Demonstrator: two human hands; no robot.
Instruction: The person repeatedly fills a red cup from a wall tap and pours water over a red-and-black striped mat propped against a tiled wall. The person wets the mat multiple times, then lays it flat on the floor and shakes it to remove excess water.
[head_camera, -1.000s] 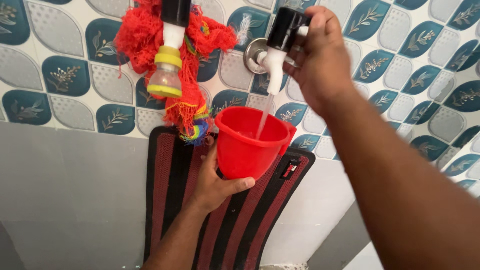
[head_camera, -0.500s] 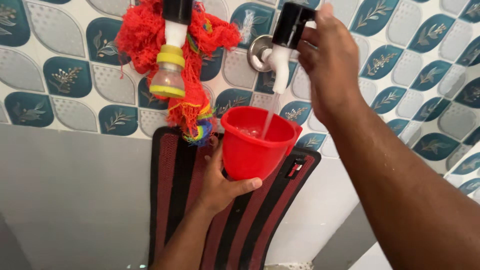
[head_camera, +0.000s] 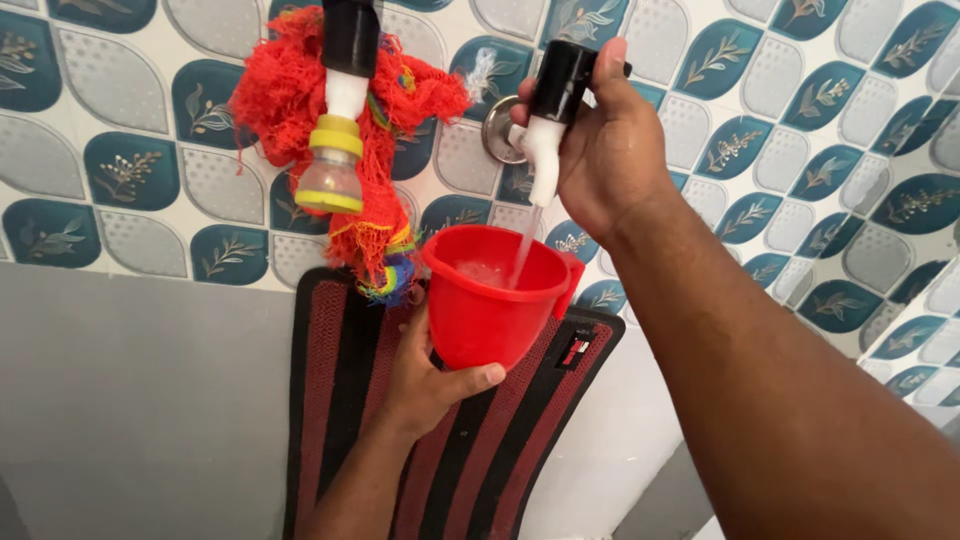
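A red net scrubber hangs on the patterned tile wall, draped round a tap with a yellow nozzle. Below it a black and red striped mat leans against the wall. The left hand cups the red mug from beneath, fingers clamped on its base, holding it under the white tap. Water runs from the spout into the mug. The right hand grips the tap's black handle, fingers wrapped tight around it.
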